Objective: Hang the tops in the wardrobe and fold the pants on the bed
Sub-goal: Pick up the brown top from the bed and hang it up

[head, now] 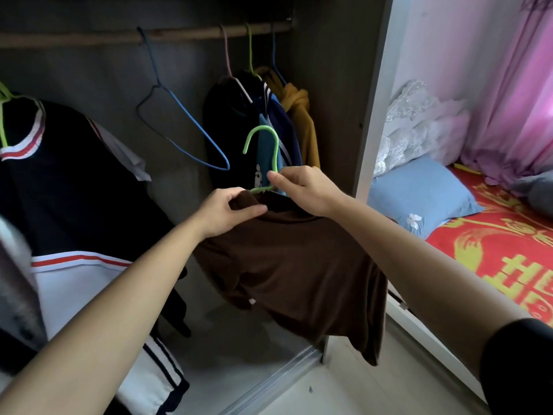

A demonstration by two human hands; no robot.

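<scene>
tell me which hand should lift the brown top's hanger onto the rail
Right, probably. The right hand already pinches the green hanger below its hook, while the left hand only holds the brown top's collar. The rail is above.

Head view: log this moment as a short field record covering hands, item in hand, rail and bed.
left hand: pinching the collar of the brown top
right hand: fingers on the neck of the green hanger
brown top: on the green hanger, not yet on the rail
rail: empty blue hanger, three hung garments at right
bed: blue pillow, no pants visible
</scene>
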